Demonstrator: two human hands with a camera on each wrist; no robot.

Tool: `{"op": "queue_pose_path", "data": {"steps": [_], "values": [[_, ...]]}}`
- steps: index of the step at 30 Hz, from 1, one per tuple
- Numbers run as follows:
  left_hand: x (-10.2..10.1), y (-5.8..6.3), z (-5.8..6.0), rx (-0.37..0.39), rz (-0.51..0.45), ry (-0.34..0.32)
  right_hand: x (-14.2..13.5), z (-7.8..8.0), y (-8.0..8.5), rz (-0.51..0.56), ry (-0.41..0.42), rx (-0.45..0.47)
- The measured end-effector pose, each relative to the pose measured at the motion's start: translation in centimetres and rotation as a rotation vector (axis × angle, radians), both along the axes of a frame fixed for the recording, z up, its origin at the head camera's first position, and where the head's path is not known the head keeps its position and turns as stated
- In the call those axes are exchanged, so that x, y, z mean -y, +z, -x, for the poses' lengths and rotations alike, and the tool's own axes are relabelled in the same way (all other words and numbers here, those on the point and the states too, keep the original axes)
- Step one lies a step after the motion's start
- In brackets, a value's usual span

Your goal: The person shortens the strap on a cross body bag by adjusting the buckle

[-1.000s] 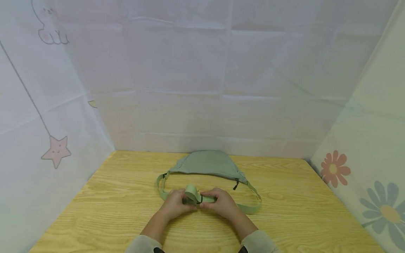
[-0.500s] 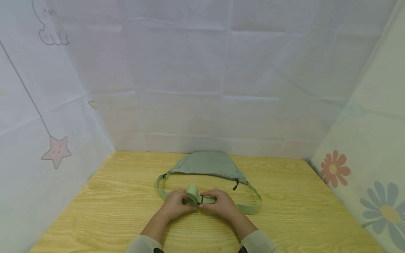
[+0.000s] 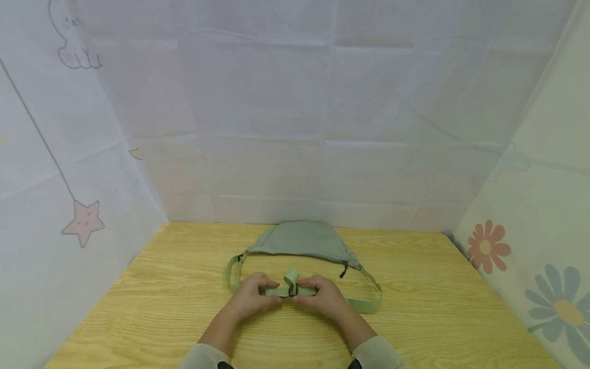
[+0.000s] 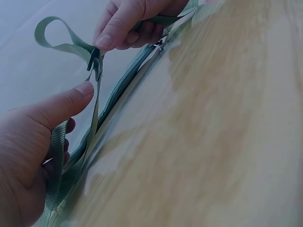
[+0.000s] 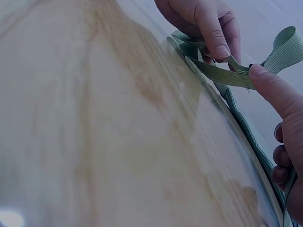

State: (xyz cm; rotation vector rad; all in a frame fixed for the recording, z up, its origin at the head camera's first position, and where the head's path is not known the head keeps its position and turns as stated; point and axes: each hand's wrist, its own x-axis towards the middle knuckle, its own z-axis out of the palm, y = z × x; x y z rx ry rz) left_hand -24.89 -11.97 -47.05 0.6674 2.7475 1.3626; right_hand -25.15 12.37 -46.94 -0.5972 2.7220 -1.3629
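Observation:
A grey-green waist bag (image 3: 301, 238) lies flat near the back of the table, its light green webbing strap (image 3: 364, 306) looping toward the person. In the head view the left hand (image 3: 251, 296) pinches the strap left of a small black strap slider (image 3: 293, 290). Right beside that slider, the right hand (image 3: 324, 297) pinches the strap between thumb and fingers. A loop of webbing (image 4: 54, 33) stands up from the slider in the left wrist view. The right thumb (image 5: 267, 82) presses at the slider's edge in the right wrist view.
The wood-grain table (image 3: 161, 302) stretches out on both sides of the hands. Pale printed cloth (image 3: 276, 128) hangs behind it and along both sides. A black zipper pull (image 3: 343, 269) dangles at the bag's right end.
The left hand has shifted slightly left along the strap, showing a straight stretch of webbing. The raised loop has become smaller and moved right, over the slider. The right hand has barely moved.

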Motion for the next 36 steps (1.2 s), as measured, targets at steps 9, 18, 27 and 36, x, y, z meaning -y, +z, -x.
{"op": "queue_pose_path", "data": {"steps": [9, 18, 27, 36], "values": [[0.9, 0.3, 0.1, 0.012, -0.011, 0.039, -0.3, 0.3, -0.3, -0.003, -0.013, -0.018], [2.0, 0.7, 0.1, 0.015, -0.005, 0.061, -0.7, 0.6, -0.4, 0.014, -0.029, 0.0], [3.5, 1.0, 0.0, -0.043, 0.054, 0.059, -0.9, 0.4, -0.4, 0.043, -0.016, 0.0], [5.3, 1.1, -0.1, -0.062, 0.088, 0.122, -1.0, 0.5, -0.5, 0.049, -0.014, 0.005]]}}
